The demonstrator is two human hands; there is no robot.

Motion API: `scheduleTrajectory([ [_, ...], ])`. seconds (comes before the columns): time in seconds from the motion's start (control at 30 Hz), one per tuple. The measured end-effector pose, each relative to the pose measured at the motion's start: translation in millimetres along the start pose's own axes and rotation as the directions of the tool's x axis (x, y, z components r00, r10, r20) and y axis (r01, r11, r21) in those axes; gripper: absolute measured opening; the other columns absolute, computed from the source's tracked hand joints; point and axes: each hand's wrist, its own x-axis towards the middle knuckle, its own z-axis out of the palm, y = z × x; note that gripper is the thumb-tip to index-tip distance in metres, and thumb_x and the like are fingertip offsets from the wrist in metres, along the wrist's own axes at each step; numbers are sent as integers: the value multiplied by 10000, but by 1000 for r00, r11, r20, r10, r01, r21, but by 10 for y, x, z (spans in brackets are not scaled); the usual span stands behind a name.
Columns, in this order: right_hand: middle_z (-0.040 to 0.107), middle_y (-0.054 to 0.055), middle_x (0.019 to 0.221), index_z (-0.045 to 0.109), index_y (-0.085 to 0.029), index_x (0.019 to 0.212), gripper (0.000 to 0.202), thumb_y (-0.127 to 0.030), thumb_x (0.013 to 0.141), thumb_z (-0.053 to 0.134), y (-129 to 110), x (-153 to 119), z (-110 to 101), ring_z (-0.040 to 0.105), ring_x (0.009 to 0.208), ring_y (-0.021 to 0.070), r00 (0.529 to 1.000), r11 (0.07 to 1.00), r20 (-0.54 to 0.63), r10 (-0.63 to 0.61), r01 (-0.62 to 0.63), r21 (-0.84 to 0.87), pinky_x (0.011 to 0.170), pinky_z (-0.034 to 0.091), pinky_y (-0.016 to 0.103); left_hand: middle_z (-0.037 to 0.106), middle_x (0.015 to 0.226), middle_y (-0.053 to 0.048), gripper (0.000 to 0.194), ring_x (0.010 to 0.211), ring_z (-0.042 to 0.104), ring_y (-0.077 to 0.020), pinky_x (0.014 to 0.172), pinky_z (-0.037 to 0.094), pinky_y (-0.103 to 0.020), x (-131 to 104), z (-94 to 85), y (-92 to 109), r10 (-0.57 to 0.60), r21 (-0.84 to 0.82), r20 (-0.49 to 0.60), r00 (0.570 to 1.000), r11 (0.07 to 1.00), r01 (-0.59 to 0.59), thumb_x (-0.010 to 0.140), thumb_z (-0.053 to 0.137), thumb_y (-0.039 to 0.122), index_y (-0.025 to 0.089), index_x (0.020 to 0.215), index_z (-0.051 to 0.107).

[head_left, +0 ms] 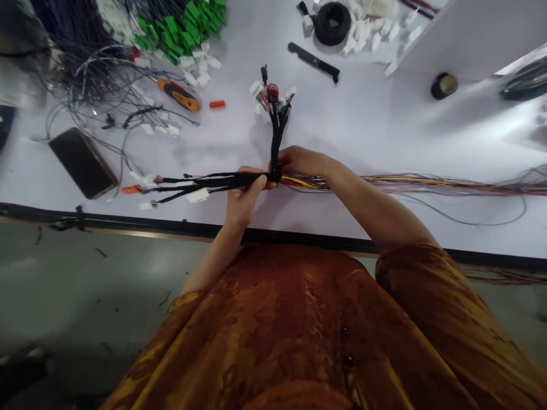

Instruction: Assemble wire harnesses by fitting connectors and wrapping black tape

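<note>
A wire harness (239,181) lies along the white table, its left part wrapped in black tape. My left hand (249,191) grips the taped trunk just left of a junction, thumb on top. From that junction a taped branch (277,134) runs away from me to a cluster of white and red connectors (272,94). My right hand (304,162) is closed at the junction, fingers against the black wrapping; whether a tape end is pinched there is hidden. To the right run loose bare wires (401,181), yellow, red and dark. Taped branches at left end in white and orange connectors (131,189).
A black tape roll (332,24), a black cutter knife (314,61) and white connectors (376,28) lie at the back. Left are orange-handled pliers (179,95), a dark phone-like block (83,163), green connectors (183,28) and tangled wires. A black edge strip (128,225) borders the table.
</note>
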Motion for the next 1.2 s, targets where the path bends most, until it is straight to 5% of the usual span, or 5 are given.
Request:
scheduleTrajectory([
  [0.2, 631, -13, 655, 682, -183, 759, 215, -348, 756, 819, -318, -407, 46, 603, 645, 121, 949, 986, -302, -88, 40, -162, 605, 484, 244, 711, 741, 15, 392, 641, 737, -129, 677, 634, -252, 7, 22, -52, -73, 0, -74, 995, 997, 73, 750, 861, 487, 200, 888, 633],
  [0.4, 658, 29, 850, 633, -195, 747, 203, -273, 751, 821, -690, -391, 470, 622, 980, 216, 943, 876, -261, -204, 57, -480, 803, 480, 296, 687, 688, 46, 513, 616, 719, -117, 658, 627, -246, 51, 74, -15, -96, -58, -57, 994, 994, 93, 608, 953, 454, 208, 819, 555],
  [0.7, 693, 21, 743, 699, -182, 802, 92, -123, 767, 761, -239, -196, 135, 634, 662, 136, 978, 967, -77, 192, -175, 188, 578, 513, 250, 716, 752, 6, 484, 534, 677, -105, 523, 585, -231, 82, 52, -109, -159, -92, -120, 980, 985, 149, 710, 869, 536, 197, 763, 527],
  [1.07, 716, -4, 786, 726, -196, 817, 186, -144, 660, 812, -92, -261, 335, 652, 733, 138, 987, 964, -143, 77, -36, 265, 687, 545, 247, 417, 475, 118, 462, 301, 388, -40, 293, 272, -195, 67, -26, -108, -86, -67, -84, 993, 995, 80, 739, 850, 537, 221, 766, 514],
  [1.2, 679, -13, 768, 685, -177, 822, 168, -209, 702, 797, -70, -349, 435, 637, 730, 125, 975, 948, -217, 35, 36, 316, 701, 525, 241, 514, 552, 92, 381, 401, 557, -76, 357, 371, -190, -47, 19, 5, 63, 10, -30, 998, 998, -63, 830, 785, 514, 218, 874, 550],
])
